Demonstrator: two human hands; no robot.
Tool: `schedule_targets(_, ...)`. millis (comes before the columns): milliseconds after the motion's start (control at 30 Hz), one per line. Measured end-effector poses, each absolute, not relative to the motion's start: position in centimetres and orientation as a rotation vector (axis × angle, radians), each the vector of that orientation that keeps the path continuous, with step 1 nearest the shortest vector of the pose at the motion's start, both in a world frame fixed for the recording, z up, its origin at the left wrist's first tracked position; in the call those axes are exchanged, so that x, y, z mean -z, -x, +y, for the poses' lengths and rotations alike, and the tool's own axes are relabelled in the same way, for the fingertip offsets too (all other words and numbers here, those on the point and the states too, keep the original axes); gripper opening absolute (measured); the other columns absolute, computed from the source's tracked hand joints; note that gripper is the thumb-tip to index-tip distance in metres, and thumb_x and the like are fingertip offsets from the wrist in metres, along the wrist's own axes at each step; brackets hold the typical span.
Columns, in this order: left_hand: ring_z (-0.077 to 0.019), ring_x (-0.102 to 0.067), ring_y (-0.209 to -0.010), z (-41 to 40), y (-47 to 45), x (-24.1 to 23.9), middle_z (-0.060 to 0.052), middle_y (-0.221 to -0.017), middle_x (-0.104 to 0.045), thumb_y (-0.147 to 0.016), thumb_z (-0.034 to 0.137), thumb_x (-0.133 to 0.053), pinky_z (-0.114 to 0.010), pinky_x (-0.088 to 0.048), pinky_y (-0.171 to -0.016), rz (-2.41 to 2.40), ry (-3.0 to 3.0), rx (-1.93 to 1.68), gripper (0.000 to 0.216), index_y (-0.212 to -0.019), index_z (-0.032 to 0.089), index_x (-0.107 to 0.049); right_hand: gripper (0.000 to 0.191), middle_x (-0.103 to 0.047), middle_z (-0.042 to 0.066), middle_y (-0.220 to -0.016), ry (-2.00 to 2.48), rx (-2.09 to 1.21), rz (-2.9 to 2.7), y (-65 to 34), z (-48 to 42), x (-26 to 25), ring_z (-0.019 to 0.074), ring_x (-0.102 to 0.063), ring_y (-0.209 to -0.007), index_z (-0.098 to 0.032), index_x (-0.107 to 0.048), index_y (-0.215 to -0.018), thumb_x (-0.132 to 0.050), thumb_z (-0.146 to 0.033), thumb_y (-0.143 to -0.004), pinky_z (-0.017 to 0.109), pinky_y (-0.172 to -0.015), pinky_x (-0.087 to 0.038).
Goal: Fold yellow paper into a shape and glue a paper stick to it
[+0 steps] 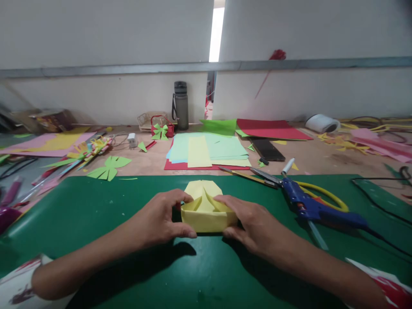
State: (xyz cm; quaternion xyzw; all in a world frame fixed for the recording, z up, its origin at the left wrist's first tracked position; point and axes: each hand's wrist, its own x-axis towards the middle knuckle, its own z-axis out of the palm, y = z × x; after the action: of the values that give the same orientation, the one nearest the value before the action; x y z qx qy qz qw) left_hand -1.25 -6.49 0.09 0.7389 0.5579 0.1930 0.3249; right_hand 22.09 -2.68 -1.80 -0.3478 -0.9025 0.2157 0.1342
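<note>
Patterned sleeves (19, 285) are showing at the bottom corners, closest to the camera, and two bare forearms (120, 240) are slanting inward from them over a green mat (106, 206) that is covering the near part of the bench (144, 166). Between the hands, a folded yellow paper form (209, 222) is sitting at the middle of the mat, just short of the stacked pale green sheets (227, 150). Left hand (164, 214) fingers (180, 196) are pinching its left end, thumb low at the front; right hand (252, 216) fingers are pinching the right end in much the same way, one lying over the top edge.

Judging by the grip, the hands are shaping the form, squaring its walls and creases. Such a move is calling for light, even pressure from both ends, since thin paper is likely to buckle if one side is squeezed harder.

Its boxy part is lying with the long axis running left to right, front wall facing the camera and open top facing up. A broad flap (192, 187) with clipped corners is pointing away, toward the sheets, and narrow folds are peaking in the middle. Off to the right, a blue glue gun (322, 212) is lying beside the scissors (265, 175).
</note>
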Motion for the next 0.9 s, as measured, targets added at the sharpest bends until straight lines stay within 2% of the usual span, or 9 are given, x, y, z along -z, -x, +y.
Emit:
schedule_targets(100, -0.0191, -0.053, -0.083, -6.2, 1.4, 0.5, -0.004, -0.096, -0.058, -0.065, 0.044, -0.072, -0.027, -0.04, -0.071, 1.413, -2.007, -0.485, 0.048, -0.101, 0.015, -0.06, 0.062, -0.056, 0.013, -0.126, 0.987, -0.657, -2.588, -22.1, -2.3, 2.3, 0.0229, -0.054, -0.108, -0.015, -0.041, -0.13, -0.064, -0.017, -0.072, 0.032, -0.088, -0.041)
schedule_targets(233, -0.0179, -0.051, -0.079, -6.1, 1.4, 0.9, -0.004, -0.092, -0.054, -0.066, 0.047, -0.071, -0.026, -0.039, -0.067, 1.418, -2.048, -0.439, 0.043, -0.092, 0.015, -0.061, 0.042, -0.066, 0.008, -0.105, 1.069, -0.738, -2.599, -21.8, -2.2, 1.8, 0.0222, -0.06, -0.094, -0.017, -0.055, -0.116, -0.063, -0.024, -0.076, 0.031, -0.079, -0.044)
schedule_targets(333, -0.0173, -0.051, -0.078, -6.1, 1.4, 0.8, -0.003, -0.09, -0.052, -0.068, 0.046, -0.069, -0.026, -0.04, -0.066, 1.44, -2.0, -0.419, 0.039, -0.093, 0.017, -0.062, 0.049, -0.064, 0.008, -0.109, 1.111, -0.819, -2.526, -21.7, -2.4, 1.8, 0.0208, -0.06, -0.093, -0.019, -0.051, -0.123, -0.063, -0.026, -0.076, 0.031, -0.078, -0.045)
schedule_targets(400, -0.0182, -0.052, -0.082, -6.2, 1.6, 0.6, -0.003, -0.094, -0.053, -0.067, 0.044, -0.071, -0.028, -0.041, -0.07, 1.438, -1.954, -0.451, 0.04, -0.096, 0.018, -0.063, 0.056, -0.06, 0.009, -0.119, 1.018, -0.829, -2.468, -21.7, -2.6, 2.0, 0.0206, -0.058, -0.1, -0.021, -0.045, -0.13, -0.062, -0.022, -0.077, 0.031, -0.084, -0.045)
schedule_targets(500, -0.0208, -0.053, -0.091, -6.2, 2.3, 0.3, -0.006, -0.108, -0.053, -0.064, 0.044, -0.072, -0.03, -0.043, -0.075, 1.459, -1.798, -0.588, 0.044, -0.1, 0.02, -0.063, 0.047, -0.064, 0.009, -0.113, 0.856, -0.756, -2.448, -21.8, -2.8, 2.5, 0.0196, -0.059, -0.098, -0.021, -0.05, -0.127, -0.056, -0.016, -0.081, 0.031, -0.083, -0.046)
schedule_targets(667, -0.0192, -0.056, -0.098, -5.3, 3.2, 0.7, -0.01, -0.115, -0.055, -0.087, 0.05, -0.044, -0.026, -0.046, -0.069, 1.444, -1.22, -0.974, 0.043, -0.116, 0.019, -0.052, 0.039, -0.067, 0.008, -0.099, 0.785, -0.583, -2.364, -22.0, -2.9, 2.6, 0.0177, -0.062, -0.085, -0.019, -0.054, -0.121, -0.054, -0.014, -0.082, 0.028, -0.072, -0.049)
schedule_targets(767, -0.016, -0.06, -0.089, -4.4, 3.0, 1.4, -0.013, -0.108, -0.059, -0.085, 0.044, -0.052, -0.026, -0.048, -0.069, 1.25, -0.95, -1.044, 0.042, -0.115, 0.015, -0.048, 0.035, -0.067, 0.007, -0.093, 0.712, -0.538, -2.337, -22.1, -2.9, 2.4, 0.0166, -0.062, -0.081, -0.018, -0.056, -0.116, -0.057, -0.014, -0.081, 0.026, -0.069, -0.049)
schedule_targets(900, -0.0152, -0.064, -0.082, -4.0, 2.2, 2.0, -0.012, -0.1, -0.066, -0.076, 0.028, -0.067, -0.024, -0.049, -0.069, 1.02, -0.906, -0.959, 0.035, -0.107, 0.012, -0.058, 0.031, -0.065, 0.006, -0.088, 0.628, -0.52, -2.295, -22.1, -2.7, 2.3, 0.0137, -0.059, -0.076, -0.015, -0.058, -0.11, -0.058, -0.011, -0.08, 0.023, -0.067, -0.048)
